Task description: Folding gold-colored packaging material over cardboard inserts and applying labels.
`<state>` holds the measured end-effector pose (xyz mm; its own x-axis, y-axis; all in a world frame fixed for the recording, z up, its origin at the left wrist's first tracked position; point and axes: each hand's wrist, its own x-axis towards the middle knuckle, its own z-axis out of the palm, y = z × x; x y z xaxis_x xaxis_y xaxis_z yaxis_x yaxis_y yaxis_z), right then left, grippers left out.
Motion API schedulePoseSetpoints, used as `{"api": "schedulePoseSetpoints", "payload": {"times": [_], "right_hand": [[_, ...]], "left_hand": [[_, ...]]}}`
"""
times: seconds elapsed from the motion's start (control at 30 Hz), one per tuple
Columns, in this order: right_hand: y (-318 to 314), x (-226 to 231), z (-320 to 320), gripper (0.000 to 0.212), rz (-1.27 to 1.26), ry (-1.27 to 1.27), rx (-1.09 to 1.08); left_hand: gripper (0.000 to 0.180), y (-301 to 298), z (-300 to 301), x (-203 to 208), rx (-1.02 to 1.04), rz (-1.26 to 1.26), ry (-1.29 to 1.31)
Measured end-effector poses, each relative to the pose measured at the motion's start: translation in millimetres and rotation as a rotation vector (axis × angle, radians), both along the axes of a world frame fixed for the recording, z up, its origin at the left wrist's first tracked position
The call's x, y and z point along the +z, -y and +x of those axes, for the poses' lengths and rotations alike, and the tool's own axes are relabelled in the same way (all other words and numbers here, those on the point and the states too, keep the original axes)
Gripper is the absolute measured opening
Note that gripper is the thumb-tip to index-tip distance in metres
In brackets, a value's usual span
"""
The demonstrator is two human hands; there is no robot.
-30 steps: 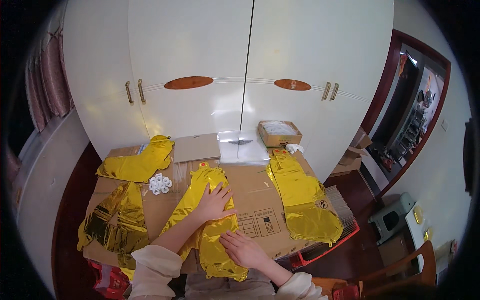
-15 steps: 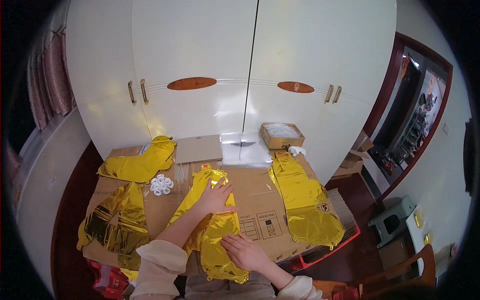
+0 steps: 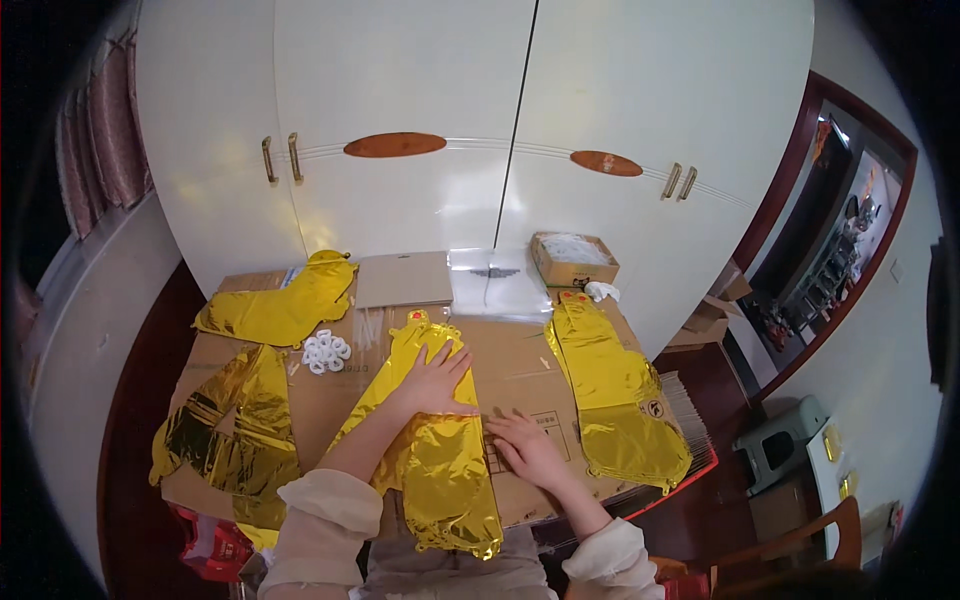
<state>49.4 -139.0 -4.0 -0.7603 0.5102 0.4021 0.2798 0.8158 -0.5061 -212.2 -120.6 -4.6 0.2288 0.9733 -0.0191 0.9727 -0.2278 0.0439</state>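
Observation:
A flat gold foil balloon [image 3: 445, 480] lies in front of me, its lower end reaching past the near edge of the cardboard. On its upper part rests my left hand [image 3: 436, 384], open, palm down and fingers spread. My right hand [image 3: 530, 452] is open too, lying on the cardboard [image 3: 515, 360] just right of the balloon, its fingertips close to the foil's edge. More gold foil balloons lie around: one on the right [image 3: 620, 395], one at the back left [image 3: 285, 305] and a creased one at the front left [image 3: 232, 425].
White rings [image 3: 326, 352] sit in a pile left of the middle balloon. Behind are a grey-brown card sheet [image 3: 405, 281], clear plastic bags [image 3: 495, 285] and a small box [image 3: 574, 270] of white pieces. White cabinet doors [image 3: 400, 215] rise behind. A grey stool [image 3: 783, 445] stands right.
My right hand has left the balloon's lower part and moved right and up onto the cardboard. The left hand stays on the foil. The view has shifted slightly.

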Motion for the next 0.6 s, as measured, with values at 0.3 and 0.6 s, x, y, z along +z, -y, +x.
{"api": "schedulePoseSetpoints", "payload": {"times": [0.3,0.6], "right_hand": [[-16,-5,-19,0.027,0.134,0.089,0.057],[-6,-8,-13,0.034,0.157,0.116,0.084]], "left_hand": [[0.108,-2,-1,-4,-0.015,0.036,-0.032],[0.110,-2,-1,-5,-0.027,0.049,-0.033]]}}
